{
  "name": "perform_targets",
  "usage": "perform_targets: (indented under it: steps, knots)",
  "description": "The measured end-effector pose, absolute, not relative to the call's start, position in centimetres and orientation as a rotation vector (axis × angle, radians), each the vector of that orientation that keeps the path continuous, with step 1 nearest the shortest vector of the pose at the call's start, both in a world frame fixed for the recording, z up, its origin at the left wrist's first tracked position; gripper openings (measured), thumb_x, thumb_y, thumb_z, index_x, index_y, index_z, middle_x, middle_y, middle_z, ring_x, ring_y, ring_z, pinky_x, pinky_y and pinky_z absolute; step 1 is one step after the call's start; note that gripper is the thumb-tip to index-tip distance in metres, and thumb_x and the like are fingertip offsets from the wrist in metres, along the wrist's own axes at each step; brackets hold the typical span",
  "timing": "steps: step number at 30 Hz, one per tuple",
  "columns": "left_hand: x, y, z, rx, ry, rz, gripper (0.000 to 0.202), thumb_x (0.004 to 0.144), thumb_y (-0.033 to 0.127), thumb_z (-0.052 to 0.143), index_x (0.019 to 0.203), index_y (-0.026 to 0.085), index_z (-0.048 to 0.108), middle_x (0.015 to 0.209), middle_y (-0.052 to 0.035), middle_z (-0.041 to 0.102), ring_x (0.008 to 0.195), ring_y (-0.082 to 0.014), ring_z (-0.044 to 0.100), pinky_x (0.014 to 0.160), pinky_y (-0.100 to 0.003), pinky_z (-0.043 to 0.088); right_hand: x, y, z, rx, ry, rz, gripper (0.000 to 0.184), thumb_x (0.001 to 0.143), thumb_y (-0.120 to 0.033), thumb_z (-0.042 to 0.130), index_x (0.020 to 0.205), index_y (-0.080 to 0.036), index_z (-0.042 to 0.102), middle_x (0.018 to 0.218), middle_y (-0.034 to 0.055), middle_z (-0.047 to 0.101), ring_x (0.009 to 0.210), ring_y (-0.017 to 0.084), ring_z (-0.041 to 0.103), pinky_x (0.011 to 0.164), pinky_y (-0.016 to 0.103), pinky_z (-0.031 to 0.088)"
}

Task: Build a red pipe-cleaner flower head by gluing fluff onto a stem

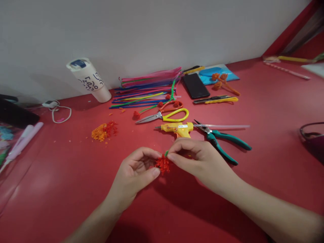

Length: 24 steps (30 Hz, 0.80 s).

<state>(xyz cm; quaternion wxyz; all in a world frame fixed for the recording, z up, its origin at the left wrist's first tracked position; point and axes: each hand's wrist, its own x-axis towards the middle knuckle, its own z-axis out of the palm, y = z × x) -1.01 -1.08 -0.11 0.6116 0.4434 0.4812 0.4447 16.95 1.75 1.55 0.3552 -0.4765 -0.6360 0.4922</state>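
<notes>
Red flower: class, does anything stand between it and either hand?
Nothing visible does. The left hand holds the red flower, and the right hand pinches its green stem. The glue gun lies beyond them, not between.

Smooth, faintly glossy tabletop (50, 192), plastic glue gun (177, 127), metal scissor blades (150, 118), rough, perhaps fuzzy red flower (163, 163).

"Start with the left hand (135, 173)."

"Looks bare, with slim fingers (144, 152) and a sturdier thumb (145, 179), topped by a short nail (156, 172)."

"Now the right hand (199, 158)."

"Matches the other: bare again, slender through the fingers, smooth and rounded across the back."

"Carry on up to the forearms (265, 204)."

"Bare on both sides, right out to the edge of view; narrow at the wrists (115, 199), then widening evenly higher up. Too blurred to tell finer markings on either."
</notes>
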Motion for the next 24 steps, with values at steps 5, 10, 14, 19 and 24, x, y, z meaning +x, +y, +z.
perform_targets:
  steps: [5,10,14,19,24]
  knots:
    - [-1.04,-1.13,-0.23,1.006,1.076,1.025,0.015,0.068,0.02,0.075,0.083,0.023,0.071,0.08,-0.0011,0.066,0.074,-0.0131,0.058,0.067,-0.022,0.047,16.89,1.75,1.42,-1.238,-1.66,1.268,0.014,0.075,-0.018,0.056,0.062,-0.018,0.06,0.062,-0.002,0.059,0.059,0.01,0.052,0.054,0.021,0.039]
    - [-0.91,-0.92,0.11,0.844,1.045,1.043,0.02,0.065,0.022,0.077,0.082,0.019,0.069,0.083,-0.0022,0.066,0.076,-0.0145,0.06,0.07,-0.024,0.047,17.27,1.99,1.41,-1.216,-1.608,1.297,0.014,0.077,-0.027,0.057,0.068,-0.018,0.062,0.067,-0.0003,0.061,0.063,0.012,0.054,0.058,0.023,0.042]
    - [-1.02,-0.62,0.31,0.764,1.014,1.055,0.02,0.065,0.021,0.075,0.083,0.018,0.068,0.084,-0.0022,0.066,0.074,-0.014,0.06,0.07,-0.024,0.046,17.48,2.24,1.52,-1.251,-1.585,1.297,0.013,0.075,-0.028,0.058,0.067,-0.018,0.061,0.064,-0.0005,0.06,0.06,0.012,0.053,0.055,0.024,0.041]
    - [-0.99,-0.72,0.3,0.78,1.04,1.04,0.019,0.065,0.021,0.075,0.083,0.019,0.068,0.084,-0.0022,0.066,0.075,-0.0147,0.06,0.069,-0.025,0.046,17.17,2.04,1.35,-1.225,-1.611,1.301,0.009,0.074,-0.026,0.059,0.069,-0.018,0.062,0.066,-0.0006,0.061,0.06,0.011,0.053,0.056,0.023,0.041]
    - [-0.72,-0.93,0.11,0.848,1.075,1.042,0.019,0.064,0.021,0.077,0.081,0.019,0.069,0.083,-0.0025,0.066,0.078,-0.0147,0.059,0.072,-0.024,0.046,16.95,1.86,1.31,-1.224,-1.655,1.284,0.012,0.074,-0.022,0.057,0.063,-0.019,0.059,0.064,-0.001,0.06,0.059,0.011,0.053,0.055,0.022,0.041]
